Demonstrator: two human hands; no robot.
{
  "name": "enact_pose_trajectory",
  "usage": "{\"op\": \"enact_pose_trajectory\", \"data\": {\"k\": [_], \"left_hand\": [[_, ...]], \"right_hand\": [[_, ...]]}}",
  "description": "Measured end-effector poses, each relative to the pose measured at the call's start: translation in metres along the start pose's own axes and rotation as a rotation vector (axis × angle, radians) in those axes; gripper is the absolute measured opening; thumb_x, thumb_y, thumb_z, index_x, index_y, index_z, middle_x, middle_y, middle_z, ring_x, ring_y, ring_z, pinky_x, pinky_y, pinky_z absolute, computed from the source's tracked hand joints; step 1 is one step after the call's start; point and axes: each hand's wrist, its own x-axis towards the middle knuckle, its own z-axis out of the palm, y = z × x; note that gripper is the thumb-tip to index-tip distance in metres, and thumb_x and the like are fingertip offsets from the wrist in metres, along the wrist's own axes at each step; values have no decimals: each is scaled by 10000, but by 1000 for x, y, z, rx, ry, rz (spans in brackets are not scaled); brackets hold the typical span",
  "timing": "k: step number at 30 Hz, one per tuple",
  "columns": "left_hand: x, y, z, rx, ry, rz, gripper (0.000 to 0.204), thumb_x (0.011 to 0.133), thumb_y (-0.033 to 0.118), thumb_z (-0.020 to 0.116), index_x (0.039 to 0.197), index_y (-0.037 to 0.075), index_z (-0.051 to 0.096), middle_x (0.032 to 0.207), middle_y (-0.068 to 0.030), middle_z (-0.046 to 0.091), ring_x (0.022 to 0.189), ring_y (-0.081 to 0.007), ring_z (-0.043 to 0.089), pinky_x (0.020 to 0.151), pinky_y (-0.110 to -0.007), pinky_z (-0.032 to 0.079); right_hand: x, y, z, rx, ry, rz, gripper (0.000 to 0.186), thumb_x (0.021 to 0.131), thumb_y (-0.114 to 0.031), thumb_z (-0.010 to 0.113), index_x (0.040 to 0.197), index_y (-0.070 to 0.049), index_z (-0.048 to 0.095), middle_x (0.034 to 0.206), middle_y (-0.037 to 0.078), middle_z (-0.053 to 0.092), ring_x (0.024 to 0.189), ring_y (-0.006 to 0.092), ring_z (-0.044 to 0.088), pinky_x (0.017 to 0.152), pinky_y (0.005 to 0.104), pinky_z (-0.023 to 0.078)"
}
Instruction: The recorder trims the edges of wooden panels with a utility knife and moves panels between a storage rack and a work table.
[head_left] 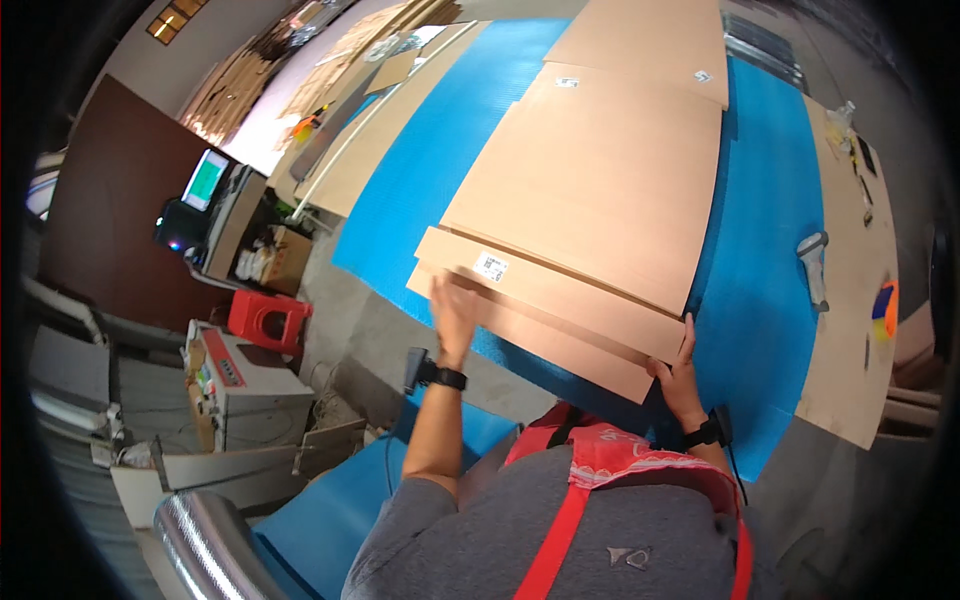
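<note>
Two narrow tan board strips lie at the near end of the work surface: an upper strip [570,296] with a white label [490,266], and a lower strip [560,345] partly under it. My left hand [455,312] is over the left part of the strips; motion smears its fingers. Against their right end rests my right hand [680,380], its index finger stretched along the end and its thumb apart, by the near edge. Just beyond the strips are large tan panels [600,180], laid lengthwise and overlapping. Both wrists wear black straps with small devices.
Blue ribbed sheeting [770,250] covers the table beneath the panels. A grey handheld scanner [814,270] lies on the right. To the left stand a red stool [270,320], a lit screen [206,180] and a white cabinet [255,390]. A silver roll [215,545] is at lower left.
</note>
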Motion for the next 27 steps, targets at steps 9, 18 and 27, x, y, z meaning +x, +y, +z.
{"op": "enact_pose_trajectory", "data": {"k": [9, 18, 27], "left_hand": [[98, -103, 11, 9, -84, -372, 642, 915, 406, 595, 1330, -57, 436, 1258, -285, 547, 1170, -431, 517, 1007, -472, 389], [116, -111, 12, -77, -192, -197, 458, 1021, 415, 399, 1179, 14, 555, 1063, -227, 644, 962, -384, 613, 825, -433, 475], [115, -111, 16, 36, -356, -62, 619, 1019, 403, 377, 1447, -37, 296, 1443, -279, 386, 1340, -404, 374, 1088, -418, 328]], "right_hand": [[-8, 13, 17, -84, 139, 37, 804, 852, -28, 583, 1515, -13, 127, 1415, 203, 436, 1284, 272, 453, 1063, 346, 365], [-4, 26, 20, -3, 167, 78, 785, 855, -41, 598, 1506, 13, 161, 1471, 196, 375, 1366, 263, 359, 1121, 338, 273], [-3, 20, -3, -160, 73, 139, 866, 863, -121, 656, 1517, -2, 102, 1543, 191, 254, 1418, 285, 278, 1150, 348, 231]]}}
